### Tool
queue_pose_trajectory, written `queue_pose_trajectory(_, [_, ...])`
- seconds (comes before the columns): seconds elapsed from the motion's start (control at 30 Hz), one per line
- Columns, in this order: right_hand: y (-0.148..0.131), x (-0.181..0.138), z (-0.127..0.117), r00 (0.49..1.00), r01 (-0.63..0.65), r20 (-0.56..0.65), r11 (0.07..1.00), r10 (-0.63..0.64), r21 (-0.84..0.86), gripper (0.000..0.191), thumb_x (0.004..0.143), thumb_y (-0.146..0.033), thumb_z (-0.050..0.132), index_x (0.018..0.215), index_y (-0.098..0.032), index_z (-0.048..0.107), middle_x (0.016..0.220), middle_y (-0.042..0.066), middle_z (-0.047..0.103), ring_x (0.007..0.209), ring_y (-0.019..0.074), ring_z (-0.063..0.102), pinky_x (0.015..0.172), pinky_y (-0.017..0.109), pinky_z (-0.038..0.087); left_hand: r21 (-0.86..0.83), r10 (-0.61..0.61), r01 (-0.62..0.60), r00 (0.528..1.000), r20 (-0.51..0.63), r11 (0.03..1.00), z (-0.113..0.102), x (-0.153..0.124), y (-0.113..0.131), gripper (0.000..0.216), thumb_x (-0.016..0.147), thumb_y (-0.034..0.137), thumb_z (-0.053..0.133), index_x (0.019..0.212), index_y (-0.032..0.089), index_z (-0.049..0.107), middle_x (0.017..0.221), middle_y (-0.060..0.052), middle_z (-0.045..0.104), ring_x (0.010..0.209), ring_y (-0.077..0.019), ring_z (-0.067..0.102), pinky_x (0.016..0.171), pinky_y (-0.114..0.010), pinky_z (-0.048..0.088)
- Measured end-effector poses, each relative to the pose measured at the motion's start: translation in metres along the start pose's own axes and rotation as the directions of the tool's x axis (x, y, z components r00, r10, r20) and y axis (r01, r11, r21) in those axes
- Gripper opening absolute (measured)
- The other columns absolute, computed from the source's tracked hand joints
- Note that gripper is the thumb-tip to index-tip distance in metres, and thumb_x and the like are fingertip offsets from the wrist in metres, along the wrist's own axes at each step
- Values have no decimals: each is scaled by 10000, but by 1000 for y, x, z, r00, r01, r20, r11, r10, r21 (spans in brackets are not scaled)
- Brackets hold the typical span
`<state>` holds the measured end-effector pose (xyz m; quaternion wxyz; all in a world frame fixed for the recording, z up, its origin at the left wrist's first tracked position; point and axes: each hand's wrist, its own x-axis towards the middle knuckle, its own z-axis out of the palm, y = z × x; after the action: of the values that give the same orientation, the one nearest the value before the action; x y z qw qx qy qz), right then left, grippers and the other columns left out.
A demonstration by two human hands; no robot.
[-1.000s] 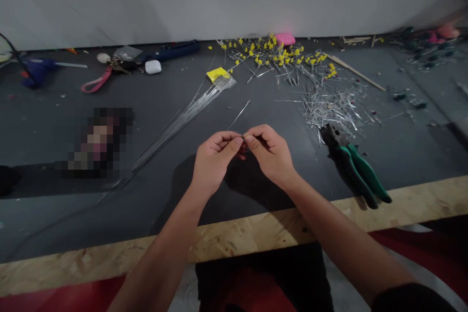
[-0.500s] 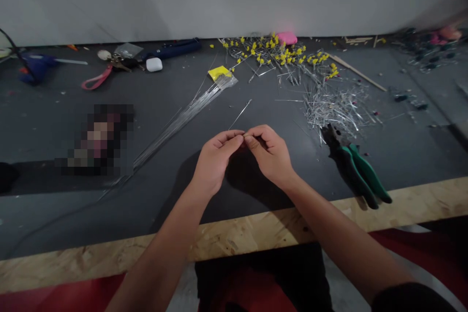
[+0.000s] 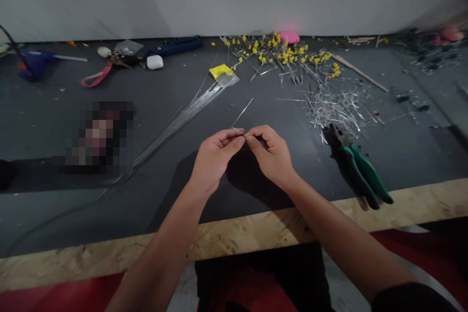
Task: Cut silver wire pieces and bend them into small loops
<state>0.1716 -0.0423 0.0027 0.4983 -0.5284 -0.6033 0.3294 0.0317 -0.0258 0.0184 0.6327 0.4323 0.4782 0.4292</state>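
My left hand (image 3: pixel 215 156) and my right hand (image 3: pixel 270 153) meet over the dark tabletop, thumbs and forefingers pinched closed tip to tip. Between them is a thin wire, almost wholly hidden by the fingers. Just beyond the left fingers, a short silvery wire piece (image 3: pixel 242 113) with a twisted far end slants up to the right; whether it joins what I pinch, I cannot tell. A bundle of long straight wires (image 3: pixel 183 118) lies to the left, its far end by a yellow label (image 3: pixel 221 72). Pliers with green and black handles (image 3: pixel 360 173) rest right of my hands.
A heap of short wire pieces (image 3: pixel 334 109) lies beyond the pliers. Yellow-tipped wires (image 3: pixel 278 51), a pink lump (image 3: pixel 288 36) and a wooden stick (image 3: pixel 360 72) are near the wall. Keys (image 3: pixel 122 61), a white case (image 3: pixel 154 62) and a blue glue gun (image 3: pixel 34 66) sit at the back left.
Both hands keep their pinch at nearly the same place, with only slight finger movement. The whole view has shifted a little.
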Motion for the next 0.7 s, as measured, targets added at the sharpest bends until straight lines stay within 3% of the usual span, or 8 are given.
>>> queue_pose_trajectory(0.2, [-2, 0, 0, 999, -23, -29, 1000, 23, 13, 76, 867, -250, 547, 830, -220, 606, 839, 11, 630, 793, 137, 574, 735, 294, 447, 158, 175, -161, 982, -76, 974, 7, -4, 0, 256, 726, 279, 709, 964, 187, 698, 931, -47, 723, 875, -163, 663, 841, -304, 514])
queue_pose_trajectory(0.5, [3, 2, 4, 989, -139, -12, 971, 144, 193, 75, 850, -264, 560, 843, -213, 615, 830, 8, 628, 783, 133, 576, 740, 289, 450, -174, 45, -70, 989, -143, 982, 14, -1, -7, 243, 652, 188, 755, 883, 163, 684, 840, -13, 706, 803, -107, 650, 850, -278, 513])
queue_pose_trajectory(0.7, [2, 2, 6, 979, -198, -3, 952, 204, 234, 98, 836, -291, 573, 823, -203, 615, 786, -3, 622, 745, 124, 559, 729, 280, 443, -87, 124, -146, 967, -221, 985, 17, -3, -11, 243, 668, 196, 746, 898, 160, 678, 838, -22, 713, 813, -127, 663, 834, -287, 525])
